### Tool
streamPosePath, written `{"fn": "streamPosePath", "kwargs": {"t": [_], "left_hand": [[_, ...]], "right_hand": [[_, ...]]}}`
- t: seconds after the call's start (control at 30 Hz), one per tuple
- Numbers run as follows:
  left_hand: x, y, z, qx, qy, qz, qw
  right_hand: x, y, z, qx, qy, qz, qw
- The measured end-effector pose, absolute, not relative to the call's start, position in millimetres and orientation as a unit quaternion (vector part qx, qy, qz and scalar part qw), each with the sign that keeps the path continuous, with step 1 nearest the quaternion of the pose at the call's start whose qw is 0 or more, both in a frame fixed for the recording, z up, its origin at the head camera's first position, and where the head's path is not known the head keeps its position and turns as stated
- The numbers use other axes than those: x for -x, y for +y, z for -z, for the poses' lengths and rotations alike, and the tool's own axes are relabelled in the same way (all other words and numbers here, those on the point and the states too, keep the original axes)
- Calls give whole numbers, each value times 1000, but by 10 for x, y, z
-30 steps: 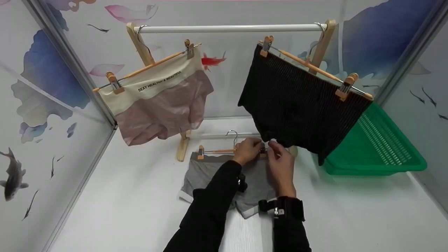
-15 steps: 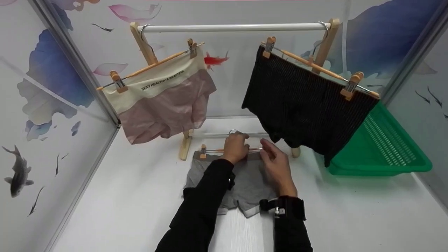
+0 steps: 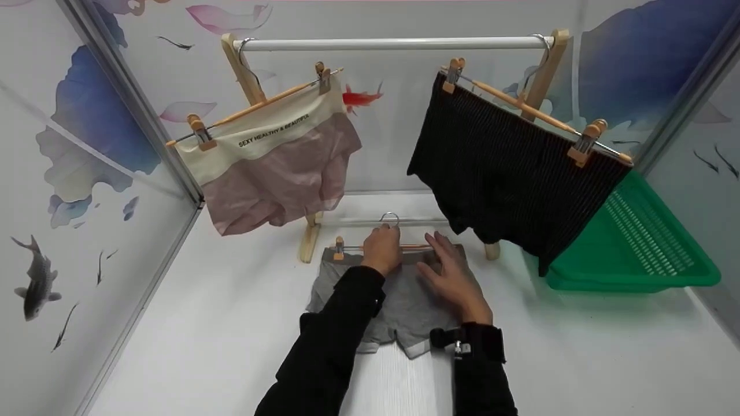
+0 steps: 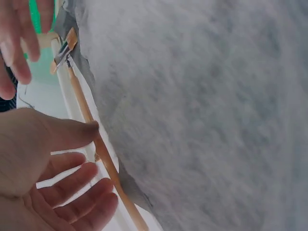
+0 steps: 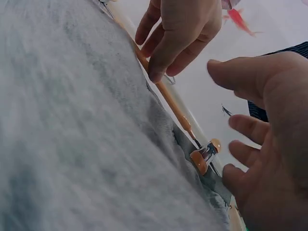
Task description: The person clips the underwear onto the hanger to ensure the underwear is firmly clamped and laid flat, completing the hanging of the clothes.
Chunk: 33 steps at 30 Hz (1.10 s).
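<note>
Grey shorts point(image 3: 404, 306) with pale hems hang by the waistband from a clip hanger point(image 5: 171, 108) with a wooden bar and metal hook. My left hand point(image 3: 383, 248) holds the hanger's bar near its middle, just below the hook; in the left wrist view its thumb lies on the bar, with the curled fingers on the far side. My right hand point(image 3: 454, 280) is spread beside the right end of the waistband, holding nothing. A clip point(image 5: 204, 156) near its fingers bites the waistband in the right wrist view. The left clip point(image 3: 339, 248) also sits on the waistband.
Behind stands a rack with a white rail point(image 3: 393, 43) and wooden posts. Pink-and-cream shorts point(image 3: 277, 167) hang at its left, black ribbed shorts point(image 3: 514, 167) at its right. A green plastic basket point(image 3: 630, 283) stands at right on the white table point(image 3: 191, 323). Printed panels enclose three sides.
My left hand has left the right clip and moved left to the hanger's bar by the hook. My right hand has let go at the right clip and spread its fingers.
</note>
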<state>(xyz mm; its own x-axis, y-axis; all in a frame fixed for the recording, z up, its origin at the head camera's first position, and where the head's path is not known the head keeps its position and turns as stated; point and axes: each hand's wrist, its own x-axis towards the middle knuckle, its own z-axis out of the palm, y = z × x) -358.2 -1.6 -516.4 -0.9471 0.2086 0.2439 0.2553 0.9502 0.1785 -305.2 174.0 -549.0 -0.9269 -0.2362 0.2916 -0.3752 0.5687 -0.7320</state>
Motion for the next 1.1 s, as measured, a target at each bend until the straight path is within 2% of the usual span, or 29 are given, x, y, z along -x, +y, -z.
{"fn": "streamPosePath", "kwargs": {"t": [0.17, 0.5, 0.97, 1.1], "left_hand": [[3554, -22, 5186, 94, -983, 92, 128], [3563, -34, 5192, 69, -987, 94, 110], [3576, -115, 5219, 105, -984, 91, 110], [3566, -157, 5201, 119, -986, 73, 95]], "right_hand": [[3067, 1707, 5560, -166, -884, -436, 35], [3050, 1677, 5587, -200, -898, -391, -2], [3058, 1677, 5602, -205, -889, -409, -4], [3061, 1683, 5580, -197, -877, -438, -9]]}}
